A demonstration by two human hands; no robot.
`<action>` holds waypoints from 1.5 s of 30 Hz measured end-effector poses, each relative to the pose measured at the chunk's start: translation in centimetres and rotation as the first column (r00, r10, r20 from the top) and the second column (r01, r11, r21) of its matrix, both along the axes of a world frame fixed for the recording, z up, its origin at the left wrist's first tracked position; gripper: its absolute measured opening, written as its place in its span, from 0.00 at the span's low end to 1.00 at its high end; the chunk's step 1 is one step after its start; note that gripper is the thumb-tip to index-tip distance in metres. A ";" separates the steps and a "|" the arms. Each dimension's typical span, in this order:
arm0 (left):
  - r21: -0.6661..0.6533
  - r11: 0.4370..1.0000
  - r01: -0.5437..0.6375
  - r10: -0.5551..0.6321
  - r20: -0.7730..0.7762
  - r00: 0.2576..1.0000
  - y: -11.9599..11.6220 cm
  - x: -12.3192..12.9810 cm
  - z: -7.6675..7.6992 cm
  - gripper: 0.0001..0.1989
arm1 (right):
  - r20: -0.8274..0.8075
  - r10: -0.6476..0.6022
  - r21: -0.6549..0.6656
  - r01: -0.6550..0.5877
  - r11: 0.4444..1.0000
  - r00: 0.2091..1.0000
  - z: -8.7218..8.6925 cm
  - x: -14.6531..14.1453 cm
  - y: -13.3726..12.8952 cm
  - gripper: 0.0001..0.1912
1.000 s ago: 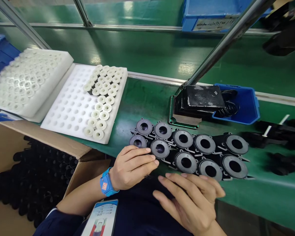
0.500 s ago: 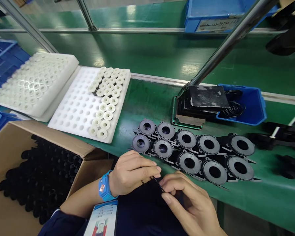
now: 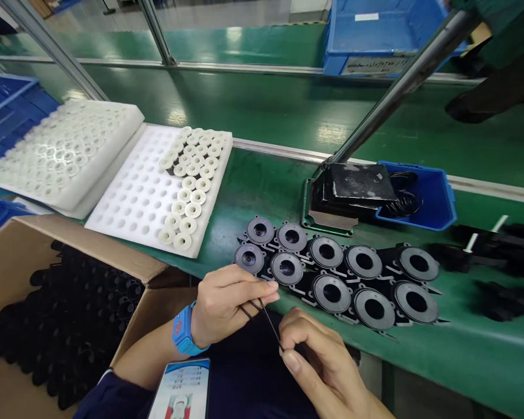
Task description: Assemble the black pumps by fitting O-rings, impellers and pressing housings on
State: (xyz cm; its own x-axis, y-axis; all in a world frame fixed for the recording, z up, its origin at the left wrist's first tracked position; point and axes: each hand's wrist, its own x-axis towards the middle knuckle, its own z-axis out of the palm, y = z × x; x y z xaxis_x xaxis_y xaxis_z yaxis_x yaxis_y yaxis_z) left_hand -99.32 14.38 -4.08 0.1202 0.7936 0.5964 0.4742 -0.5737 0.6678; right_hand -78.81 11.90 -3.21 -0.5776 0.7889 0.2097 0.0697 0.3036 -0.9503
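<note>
A thin black cord or ring (image 3: 269, 321) stretches between my two hands, above my lap. My left hand (image 3: 233, 299), with a blue watch on its wrist, pinches one part of it, and a second dark strand shows below those fingers. The thumb and index finger of my right hand (image 3: 317, 355) are closed on the other end. Just beyond my hands, two rows of black parts with grey round rims (image 3: 287, 268) lie on the green table (image 3: 262, 174).
White foam trays (image 3: 126, 201) with white-flanged pieces stand at the left. A cardboard box (image 3: 81, 235) of black parts is at lower left. Behind the rows are a black block (image 3: 362, 181) and a blue bin (image 3: 441, 201). A metal post (image 3: 375, 105) slants up at the right.
My hands have moved slightly apart, and more of the black strand shows between them. The view has shifted a little.
</note>
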 end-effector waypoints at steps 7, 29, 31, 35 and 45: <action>-0.117 0.975 0.190 -0.189 0.019 0.982 1.2 -0.3 0.2 0.06 | 0.155 -0.006 0.088 -0.008 0.996 0.988 1.6 1.4 2.0 0.03; 0.028 0.999 0.022 0.004 -0.697 0.717 6.4 -0.4 -1.0 0.20 | 0.492 -0.507 0.776 -0.092 0.624 0.707 -1.0 3.4 12.0 0.14; 0.011 0.999 0.049 -0.028 -0.701 0.712 6.5 -0.4 -1.0 0.19 | 0.507 -0.507 0.772 -0.106 0.627 0.696 -1.2 3.4 12.1 0.15; 0.009 0.994 0.105 -0.071 -0.682 0.728 6.6 -0.5 -0.9 0.16 | 0.479 -0.517 0.790 -0.092 0.606 0.710 -1.4 3.0 11.9 0.11; 0.066 0.996 0.061 0.003 -0.700 0.714 6.3 -0.2 -0.8 0.16 | 0.481 -0.546 0.805 -0.098 0.585 0.686 -1.2 2.6 11.2 0.09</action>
State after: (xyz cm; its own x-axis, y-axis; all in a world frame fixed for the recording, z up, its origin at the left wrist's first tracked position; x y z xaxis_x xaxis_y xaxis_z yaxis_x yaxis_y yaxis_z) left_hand -99.48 20.63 -4.88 0.5503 0.7369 0.3926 0.7693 -0.6302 0.1047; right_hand -76.17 23.13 -4.38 -0.6246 0.6517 0.4303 0.7033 0.7090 -0.0528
